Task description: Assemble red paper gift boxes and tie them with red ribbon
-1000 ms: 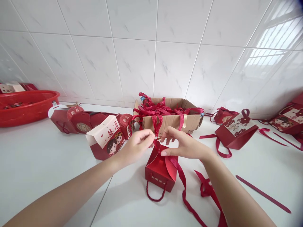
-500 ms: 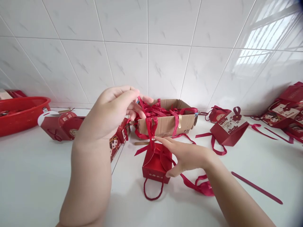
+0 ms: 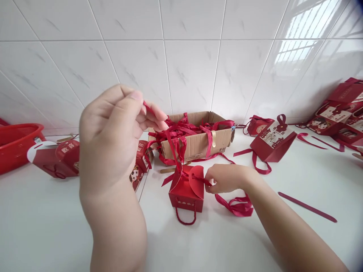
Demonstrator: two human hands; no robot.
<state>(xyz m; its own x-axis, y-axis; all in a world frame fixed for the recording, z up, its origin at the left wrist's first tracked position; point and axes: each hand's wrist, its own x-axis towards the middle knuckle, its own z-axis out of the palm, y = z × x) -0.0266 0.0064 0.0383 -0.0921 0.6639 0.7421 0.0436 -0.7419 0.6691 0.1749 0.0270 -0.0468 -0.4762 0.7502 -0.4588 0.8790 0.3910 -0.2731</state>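
A small red gift box [image 3: 187, 192] stands upright in the middle of the white table, its braided cord handle hanging at the front. Red ribbon passes through its top flaps. My left hand [image 3: 116, 124] is raised above and left of the box, its fingers closed on one length of the red ribbon [image 3: 173, 148]. Beside the box's right edge, my right hand [image 3: 222, 179] is closed on the ribbon where it comes out of the flap. A loose bunch of ribbon [image 3: 236, 207] lies below my right hand.
Behind the gift box is a cardboard box [image 3: 198, 145] full of red ribbons. Other red boxes [image 3: 272, 141] stand on the right, more [image 3: 53, 160] on the left by a red basket [image 3: 19, 151]. A dark red strip [image 3: 307, 207] lies front right.
My left hand has moved left and up, drawing the ribbon out. My right hand has closed on the ribbon at the box's right side. The view has shifted slightly.
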